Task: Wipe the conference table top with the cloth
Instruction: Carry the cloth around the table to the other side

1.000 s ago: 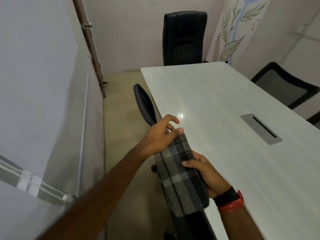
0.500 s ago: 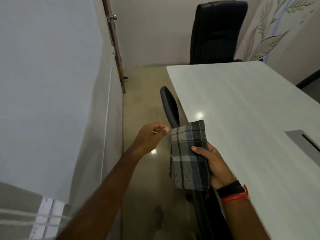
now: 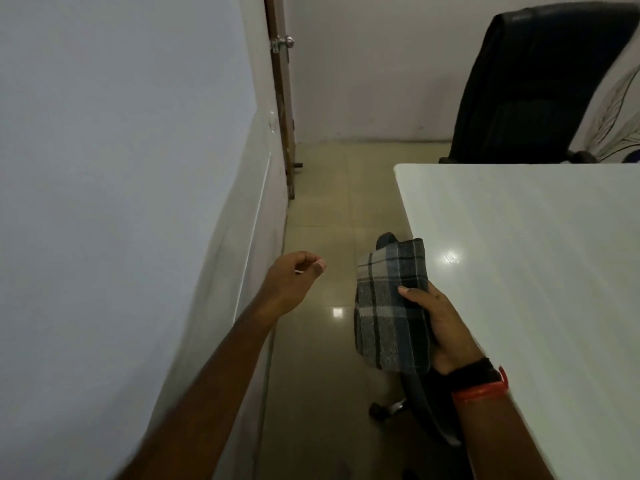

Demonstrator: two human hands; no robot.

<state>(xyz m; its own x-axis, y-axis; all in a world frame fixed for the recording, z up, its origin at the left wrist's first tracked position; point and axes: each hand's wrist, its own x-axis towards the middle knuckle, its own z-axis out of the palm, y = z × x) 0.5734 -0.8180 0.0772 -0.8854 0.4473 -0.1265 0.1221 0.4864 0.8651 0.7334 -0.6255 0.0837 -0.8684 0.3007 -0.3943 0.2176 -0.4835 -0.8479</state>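
A folded grey and blue plaid cloth [image 3: 389,306] hangs in the air just off the left edge of the white conference table [image 3: 536,271]. My right hand [image 3: 438,320] grips it from the right side, thumb laid across the front. The cloth is not touching the table top. My left hand [image 3: 294,278] hovers to the left of the cloth, over the floor, with its fingers loosely curled and nothing in it.
A black chair [image 3: 426,407] is tucked under the table edge right below the cloth. A tall black office chair [image 3: 533,84] stands at the table's far end. A grey wall [image 3: 121,202] runs close on the left, with a door frame [image 3: 282,98] beyond.
My left hand let go of the cloth and drew away to the left. My right hand turned the cloth more upright, and my view swung left.
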